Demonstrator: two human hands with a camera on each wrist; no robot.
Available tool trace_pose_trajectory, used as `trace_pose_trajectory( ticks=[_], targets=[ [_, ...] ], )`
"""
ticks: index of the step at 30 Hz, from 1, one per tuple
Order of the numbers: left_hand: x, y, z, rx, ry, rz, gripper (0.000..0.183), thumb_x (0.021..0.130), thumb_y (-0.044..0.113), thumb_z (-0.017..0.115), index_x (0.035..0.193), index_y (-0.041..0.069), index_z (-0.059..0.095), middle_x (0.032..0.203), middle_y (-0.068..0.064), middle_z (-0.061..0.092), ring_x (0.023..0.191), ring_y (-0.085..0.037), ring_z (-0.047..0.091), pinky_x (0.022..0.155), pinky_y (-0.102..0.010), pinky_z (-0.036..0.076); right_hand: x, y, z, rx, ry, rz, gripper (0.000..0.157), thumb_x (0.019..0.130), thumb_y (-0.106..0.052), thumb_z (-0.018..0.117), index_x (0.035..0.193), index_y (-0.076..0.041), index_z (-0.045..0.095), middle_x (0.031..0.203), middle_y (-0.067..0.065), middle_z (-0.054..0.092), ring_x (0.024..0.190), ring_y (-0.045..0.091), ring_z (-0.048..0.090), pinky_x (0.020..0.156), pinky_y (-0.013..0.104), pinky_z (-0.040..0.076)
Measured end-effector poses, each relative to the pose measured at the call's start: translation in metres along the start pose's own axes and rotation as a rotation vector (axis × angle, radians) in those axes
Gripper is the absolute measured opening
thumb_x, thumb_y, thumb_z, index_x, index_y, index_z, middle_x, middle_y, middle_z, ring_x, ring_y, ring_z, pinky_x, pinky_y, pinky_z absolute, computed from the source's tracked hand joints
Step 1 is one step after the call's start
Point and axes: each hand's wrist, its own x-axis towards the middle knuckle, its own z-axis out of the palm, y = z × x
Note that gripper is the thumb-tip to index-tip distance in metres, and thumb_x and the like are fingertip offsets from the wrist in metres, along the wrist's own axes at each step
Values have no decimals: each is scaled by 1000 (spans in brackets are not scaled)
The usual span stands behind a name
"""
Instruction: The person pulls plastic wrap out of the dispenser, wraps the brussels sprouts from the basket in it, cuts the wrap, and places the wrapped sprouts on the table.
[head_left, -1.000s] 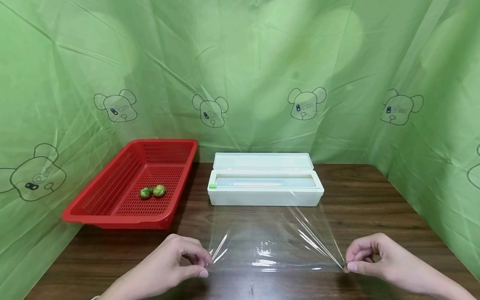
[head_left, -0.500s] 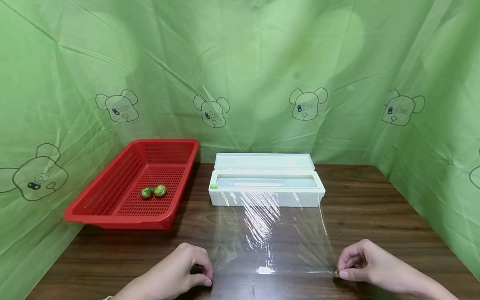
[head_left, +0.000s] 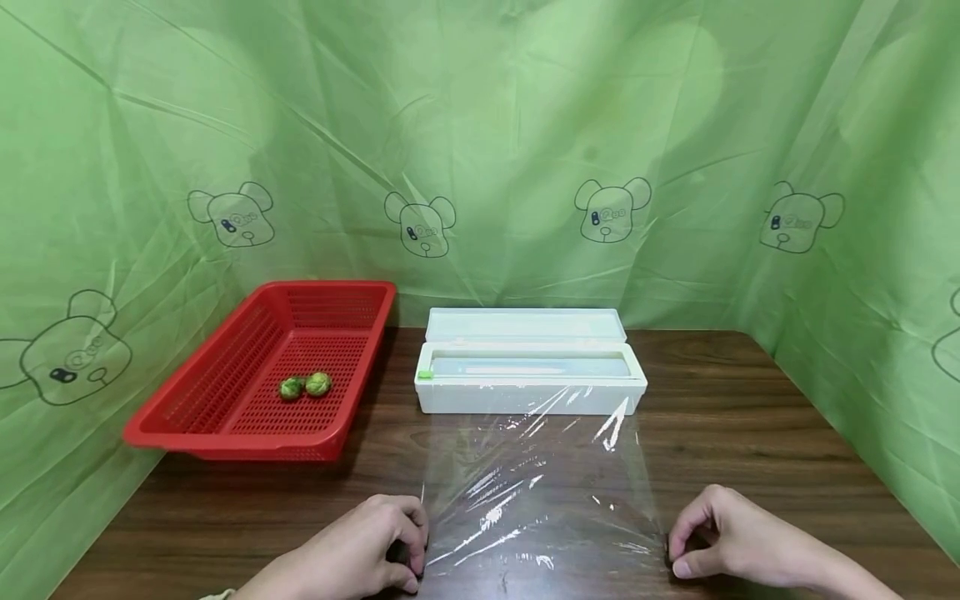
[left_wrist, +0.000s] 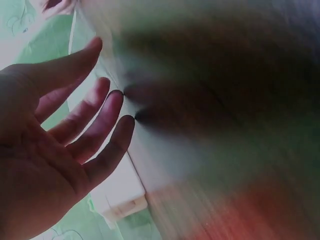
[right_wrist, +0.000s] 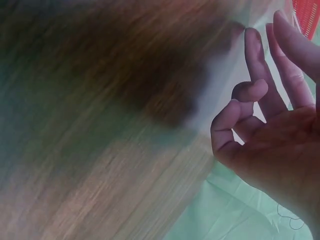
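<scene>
Nearest, low in the head view, the left hand [head_left: 367, 546] and the right hand [head_left: 738, 537] are down close to the bench [head_left: 765, 425], one at each near corner of a sheet of clear cling film [head_left: 532, 492]. Each hand pinches its corner between thumb and forefinger. In the left wrist view the other fingers reach loosely forward to the bench surface, while in the right wrist view the last two fingers are curled in.

The film lies between the hands and runs straight away from them, creased and glinting, to the front edge of a white cling film dispenser [head_left: 532, 398]. That box is the relation to mark — directly beyond the fingers, its long axis crossing from left to right, roughly parallel to the line between the hands. The left fingertips are about in line with its left end; the right ones sit slightly outside its right end. A small green tab [head_left: 425, 375] is at the left of its front edge. The box is open, its lid [head_left: 525, 325] tipped back on the far side, and a pale roll [head_left: 525, 367] shows inside.

To the left, nearer the left hand, a red perforated plastic basket [head_left: 240, 438] holds two Brussels sprouts [head_left: 318, 384] side by side on its floor.

Farthest back, green cloth [head_left: 510, 183] printed with bear heads hangs behind everything.
</scene>
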Motion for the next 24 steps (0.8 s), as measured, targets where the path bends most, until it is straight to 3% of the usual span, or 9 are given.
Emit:
trace_pose_trajectory(
  ticks=[4,8,11,15,20,24],
  targets=[
    [0,1,-4,8,-15,-29,23,73,23,97,82,28,76,91,26,62,86,7,59,77,-16,50,0,-1,-2,-11,-1,30,15,84,-7,86,88,-20,79,76,-10,71,66,-9,47,50,18,42],
    [3,3,-7,-55,-25,-70,11,87,29,88,88,30,77,87,31,64,81,7,60,74,-19,52,3,-2,-8,-20,30,58,16,86,-6,85,92,-18,78,82,-11,72,68,-4,54,52,22,48],
    [5,0,-7,-76,-29,-60,8,94,22,81,90,29,79,87,31,66,82,9,60,74,-18,52,9,-3,-12,-68,79,83,15,87,-8,85,96,-18,77,86,-11,72,72,1,58,56,26,51],
    [6,-5,-3,-55,-31,-20,18,87,9,85,88,25,79,88,26,66,82,8,60,73,-15,51,18,-3,-12,-161,136,97,16,88,-13,86,101,-16,78,93,-11,72,78,4,61,62,27,52],
    [7,-7,-1,-31,-18,5,24,81,1,85,86,23,78,90,21,63,82,6,58,72,-14,50,25,0,-2,-256,134,66,18,88,-18,87,105,-17,80,99,-12,73,86,5,63,67,27,53],
    [8,-6,-2,-17,30,-64,24,87,-1,80,89,23,79,91,20,64,87,3,61,76,-21,53,27,1,6,-323,153,44,18,83,-19,91,99,-18,81,96,-15,70,83,3,62,65,26,51]
  ],
)
